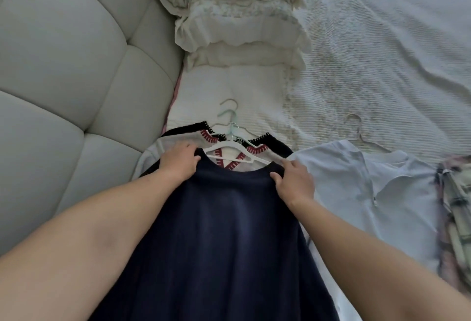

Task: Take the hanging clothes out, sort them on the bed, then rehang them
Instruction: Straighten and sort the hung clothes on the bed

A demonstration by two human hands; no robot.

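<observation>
Navy top (229,231) shoulders in both hands (178,161)

Padded grey headboard (63,71) left; white textured bedspread (382,53); folded linens (237,15) stacked.

Two bare forearms reach forward and slightly inward from the bottom corners of the view, wrists fairly straight. The left hand (179,161) lies back upward, fingers bent down and thumb pointing inward, gripping the left shoulder of a navy top (224,231). The right hand (293,180) mirrors it, back upward, fingers curled and thumb tucked inward, pinching the top's right shoulder. The hands are level with each other and well apart.
</observation>
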